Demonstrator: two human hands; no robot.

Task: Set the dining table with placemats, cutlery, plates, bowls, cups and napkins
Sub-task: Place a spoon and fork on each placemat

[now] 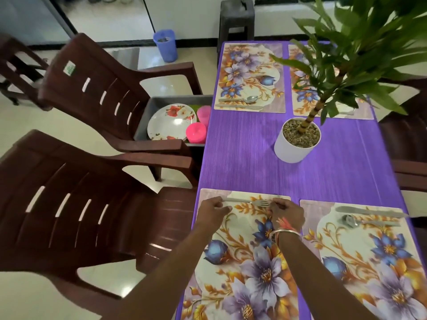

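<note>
Several floral placemats lie on the purple table [254, 158]. On the near left placemat [240, 250] a fork [248, 201] lies along the far edge. My left hand [213, 211] pinches its handle end, and my right hand [287, 213] pinches near its tines. The near right placemat [369, 262] carries a knife [369, 211] and a spoon [367, 221]. A spoon [240, 99] and a knife [239, 106] lie on the far left placemat [249, 75]. Leaves partly hide the far right placemat [300, 72].
A grey tray [159, 101] on the far brown chair [97, 93] holds floral plates [172, 122] and two pink cups [196, 132]. A second brown chair [76, 211] stands near left. A potted plant [298, 139] sits mid-table. A blue bin [165, 45] and dark stool [236, 17] stand beyond.
</note>
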